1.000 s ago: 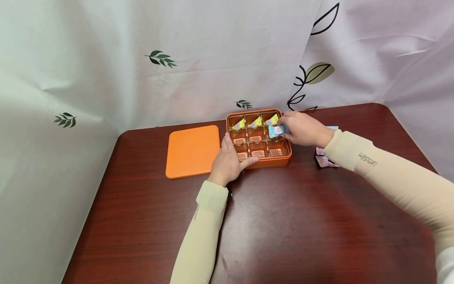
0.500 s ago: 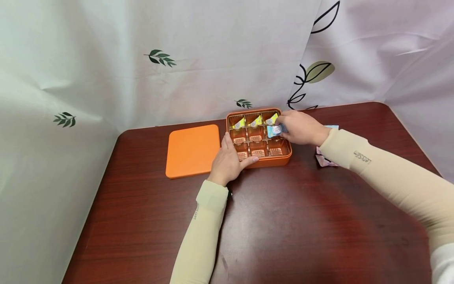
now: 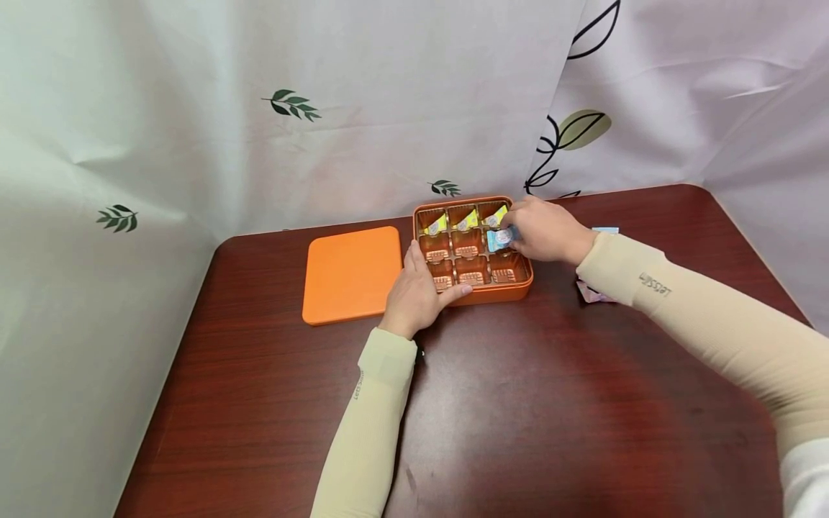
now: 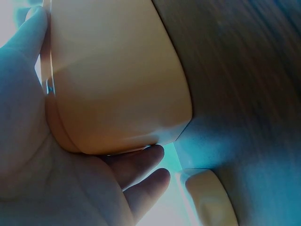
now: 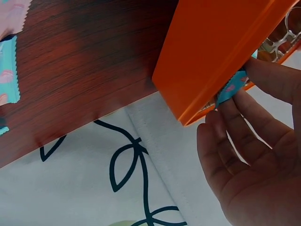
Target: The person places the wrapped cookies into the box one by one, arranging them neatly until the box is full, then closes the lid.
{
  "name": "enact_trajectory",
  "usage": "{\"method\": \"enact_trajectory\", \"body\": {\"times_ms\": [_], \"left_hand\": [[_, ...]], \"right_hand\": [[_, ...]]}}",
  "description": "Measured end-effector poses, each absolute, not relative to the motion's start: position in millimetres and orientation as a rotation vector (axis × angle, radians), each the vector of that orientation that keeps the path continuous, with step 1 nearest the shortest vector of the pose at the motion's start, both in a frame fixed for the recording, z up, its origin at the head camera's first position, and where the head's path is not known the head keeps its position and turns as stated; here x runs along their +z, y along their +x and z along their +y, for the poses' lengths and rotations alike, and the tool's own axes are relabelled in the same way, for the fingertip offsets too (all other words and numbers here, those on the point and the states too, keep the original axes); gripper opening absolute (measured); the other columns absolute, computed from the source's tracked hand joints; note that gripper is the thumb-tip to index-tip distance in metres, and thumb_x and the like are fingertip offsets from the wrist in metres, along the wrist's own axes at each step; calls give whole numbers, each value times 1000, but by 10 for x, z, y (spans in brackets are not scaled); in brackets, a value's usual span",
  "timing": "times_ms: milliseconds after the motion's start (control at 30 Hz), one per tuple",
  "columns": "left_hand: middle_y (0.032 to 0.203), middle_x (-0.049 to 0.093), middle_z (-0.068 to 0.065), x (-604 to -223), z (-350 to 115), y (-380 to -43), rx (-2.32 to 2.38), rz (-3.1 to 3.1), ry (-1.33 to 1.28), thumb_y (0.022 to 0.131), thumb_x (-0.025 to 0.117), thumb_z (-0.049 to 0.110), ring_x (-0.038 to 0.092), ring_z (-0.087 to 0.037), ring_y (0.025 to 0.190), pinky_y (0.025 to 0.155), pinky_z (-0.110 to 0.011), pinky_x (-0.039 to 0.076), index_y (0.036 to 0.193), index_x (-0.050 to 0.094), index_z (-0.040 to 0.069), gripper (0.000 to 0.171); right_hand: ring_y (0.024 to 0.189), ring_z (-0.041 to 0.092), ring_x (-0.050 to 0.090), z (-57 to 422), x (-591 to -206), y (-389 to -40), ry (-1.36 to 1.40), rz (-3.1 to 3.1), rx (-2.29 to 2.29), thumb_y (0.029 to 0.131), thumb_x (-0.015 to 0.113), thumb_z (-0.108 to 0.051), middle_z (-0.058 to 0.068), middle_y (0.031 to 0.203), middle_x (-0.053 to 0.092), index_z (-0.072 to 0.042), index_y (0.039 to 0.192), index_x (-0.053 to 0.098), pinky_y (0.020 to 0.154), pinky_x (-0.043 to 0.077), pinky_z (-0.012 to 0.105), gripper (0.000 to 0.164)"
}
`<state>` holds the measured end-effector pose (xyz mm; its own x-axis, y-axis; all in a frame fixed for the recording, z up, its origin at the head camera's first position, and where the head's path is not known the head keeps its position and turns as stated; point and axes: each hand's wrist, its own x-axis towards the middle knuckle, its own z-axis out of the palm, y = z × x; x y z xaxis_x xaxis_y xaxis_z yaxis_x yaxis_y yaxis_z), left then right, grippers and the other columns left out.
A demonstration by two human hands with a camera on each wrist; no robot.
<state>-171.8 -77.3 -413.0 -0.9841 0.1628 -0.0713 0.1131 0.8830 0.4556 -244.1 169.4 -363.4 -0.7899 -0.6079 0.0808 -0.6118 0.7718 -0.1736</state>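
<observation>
The orange box (image 3: pixel 495 294) holds a bronze-coloured plastic insert with small compartments. My left hand (image 3: pixel 414 295) grips its near left corner, fingers along the left side and thumb along the front rim; the left wrist view shows the palm against the wall. My right hand (image 3: pixel 547 229) pinches a blue wrapped candy (image 3: pixel 499 239) over the right compartment of the middle row. In the right wrist view, the blue candy (image 5: pixel 233 88) sits between thumb and fingers at the rim. Yellow wrapped candies (image 3: pixel 465 221) occupy the back row.
An orange lid (image 3: pixel 352 275) lies flat left of the box. Right of it, partly hidden by the right forearm, are a pink wrapped candy (image 3: pixel 592 293) and a blue wrapper edge (image 3: pixel 605 230). A white patterned curtain (image 3: pixel 363 158) hangs behind the dark red table (image 3: pixel 492 403).
My right hand has shifted slightly left with the blue candy, which now lies lower in the middle-row compartment. The left hand and box have stayed in place.
</observation>
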Motion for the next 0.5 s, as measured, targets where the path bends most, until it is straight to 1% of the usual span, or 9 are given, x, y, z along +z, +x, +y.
{"method": "enact_trajectory", "body": {"times_ms": [167,500], "left_hand": [[164,12,-27,-4118,-766,-1716,696,2939,214,84,65,71,37,-38,142,108,-45,41,158,-2,-7,127],[165,11,-25,-4115,-769,-1711,710,2931,205,83,65,72,36,-37,143,108,-45,41,158,-2,-6,127]], "right_hand": [[109,41,58,1657,-3631,-2447,990,-2977,289,82,73,-2,20,111,70,3,109,75,87,51,54,27],[105,42,58,1593,-3650,-2475,961,-3011,300,82,72,-2,19,109,72,3,107,76,86,52,53,25]]}}
